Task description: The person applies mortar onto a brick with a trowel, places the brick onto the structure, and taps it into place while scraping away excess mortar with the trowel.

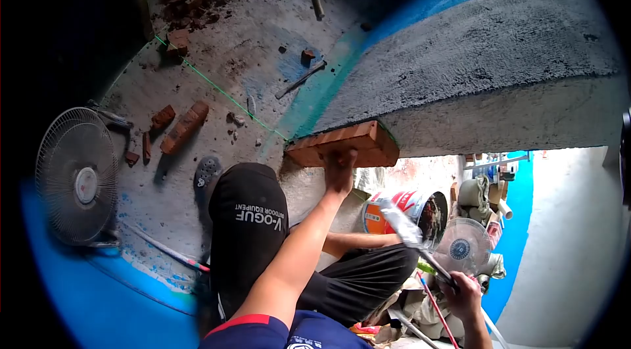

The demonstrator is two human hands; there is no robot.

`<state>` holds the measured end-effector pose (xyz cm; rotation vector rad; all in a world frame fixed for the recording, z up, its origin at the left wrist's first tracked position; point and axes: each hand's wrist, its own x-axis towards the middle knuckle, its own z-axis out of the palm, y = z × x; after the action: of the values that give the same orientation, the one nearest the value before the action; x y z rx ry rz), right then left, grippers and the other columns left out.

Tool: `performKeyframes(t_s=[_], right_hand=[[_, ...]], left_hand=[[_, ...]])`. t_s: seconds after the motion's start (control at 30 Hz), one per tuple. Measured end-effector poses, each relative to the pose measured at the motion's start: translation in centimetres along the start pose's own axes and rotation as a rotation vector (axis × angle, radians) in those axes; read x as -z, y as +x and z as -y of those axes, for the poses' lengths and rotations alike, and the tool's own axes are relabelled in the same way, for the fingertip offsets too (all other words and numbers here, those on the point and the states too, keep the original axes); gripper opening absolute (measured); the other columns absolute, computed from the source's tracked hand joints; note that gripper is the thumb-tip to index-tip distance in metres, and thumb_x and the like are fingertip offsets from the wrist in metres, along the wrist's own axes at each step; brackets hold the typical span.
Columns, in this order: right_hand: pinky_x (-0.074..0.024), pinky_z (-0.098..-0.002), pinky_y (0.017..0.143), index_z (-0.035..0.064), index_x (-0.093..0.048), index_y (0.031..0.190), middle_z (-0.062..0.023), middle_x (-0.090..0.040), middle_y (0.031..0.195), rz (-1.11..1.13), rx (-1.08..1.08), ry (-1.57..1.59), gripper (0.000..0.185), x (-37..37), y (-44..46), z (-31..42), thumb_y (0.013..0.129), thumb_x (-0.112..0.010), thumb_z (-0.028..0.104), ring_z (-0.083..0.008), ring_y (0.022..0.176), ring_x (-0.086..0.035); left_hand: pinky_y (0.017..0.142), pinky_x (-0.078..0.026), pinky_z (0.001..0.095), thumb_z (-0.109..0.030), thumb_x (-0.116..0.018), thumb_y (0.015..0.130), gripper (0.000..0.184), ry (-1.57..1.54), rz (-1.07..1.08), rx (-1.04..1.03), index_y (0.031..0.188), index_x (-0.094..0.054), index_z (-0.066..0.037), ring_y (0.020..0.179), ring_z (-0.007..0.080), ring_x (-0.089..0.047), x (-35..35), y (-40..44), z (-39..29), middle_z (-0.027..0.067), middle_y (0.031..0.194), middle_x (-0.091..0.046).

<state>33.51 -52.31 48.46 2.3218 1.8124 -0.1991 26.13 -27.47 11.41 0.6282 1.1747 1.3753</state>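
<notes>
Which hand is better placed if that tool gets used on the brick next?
Probably the right hand: it already holds the silvery, blurred tool, apart from the brick. The left hand is occupied, pressed against the brick.

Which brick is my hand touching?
The brick by the grey wall, at your left hand; the other bricks lie on the floor, untouched.

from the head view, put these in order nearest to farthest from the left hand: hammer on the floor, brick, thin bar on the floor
1. brick, touching the left hand
2. thin bar, beyond the brick
3. hammer, farthest ahead
</notes>
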Motion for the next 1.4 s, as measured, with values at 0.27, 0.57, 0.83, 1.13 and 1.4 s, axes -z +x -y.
performKeyframes(t_s=[0.27, 0.57, 0.83, 1.13, 1.4], right_hand=[[-0.0528, -0.0391, 0.058, 0.0065, -0.067, 0.097, -0.0118, -0.067, 0.08, 0.032, 0.177, -0.08, 0.021, -0.6, 7.4, 1.7, 0.085, -0.07, 0.023, -0.0311, 0.067, -0.066], [-0.0531, -0.0392, 0.059, 0.0066, -0.068, 0.098, -0.013, -0.067, 0.079, -0.041, 0.105, -0.172, 0.019, -1.0, 9.5, 2.3, 0.085, -0.069, 0.02, -0.0325, 0.067, -0.066], [-0.0512, -0.0384, 0.055, 0.0082, -0.068, 0.099, -0.0109, -0.065, 0.074, -0.058, 0.118, -0.2, 0.02, -1.4, 9.7, 3.5, 0.086, -0.069, 0.022, -0.0304, 0.062, -0.064], [-0.0493, -0.0387, 0.051, 0.0089, -0.069, 0.101, -0.0105, -0.062, 0.069, -0.106, 0.144, -0.162, 0.022, -1.9, 10.0, 3.4, 0.086, -0.07, 0.025, -0.0288, 0.058, -0.062], [-0.0499, -0.039, 0.056, 0.0058, -0.069, 0.098, -0.0139, -0.064, 0.073, -0.091, 0.124, -0.104, 0.019, -2.3, 9.4, 3.7, 0.084, -0.071, 0.019, -0.032, 0.062, -0.063]], left_hand=[[0.085, -0.04, 0.0354, -0.035, -0.065, 0.09, 0.037, -0.044, 0.033, -0.069, 0.103, -0.052, -0.003, 0.09, 0.0234, -0.047, 0.0, 0.1, 0.1, 0.0091, 0.094, -0.05], [0.085, -0.042, 0.0343, -0.036, -0.063, 0.093, 0.039, -0.283, 0.078, -0.088, 0.108, -0.051, -0.002, 0.088, 0.0194, -0.048, 0.3, 0.5, -1.8, 0.0054, 0.093, -0.051], [0.088, -0.041, 0.0352, -0.038, -0.061, 0.093, 0.045, -0.167, 0.064, -0.066, 0.113, -0.051, 0.001, 0.096, 0.0224, -0.05, 0.6, 0.4, -2.2, 0.0122, 0.105, -0.053], [0.097, -0.04, 0.0323, -0.026, -0.061, 0.094, 0.041, -0.275, 0.167, 0.053, 0.123, -0.046, 0.001, 0.107, 0.0206, -0.051, 1.0, 0.7, -1.1, 0.0114, 0.116, -0.055], [0.097, -0.041, 0.0331, -0.024, -0.063, 0.093, 0.041, -0.091, 0.259, 0.053, 0.123, -0.047, -0.001, 0.109, 0.0202, -0.053, 1.2, 1.2, 0.0, 0.0103, 0.117, -0.057]])
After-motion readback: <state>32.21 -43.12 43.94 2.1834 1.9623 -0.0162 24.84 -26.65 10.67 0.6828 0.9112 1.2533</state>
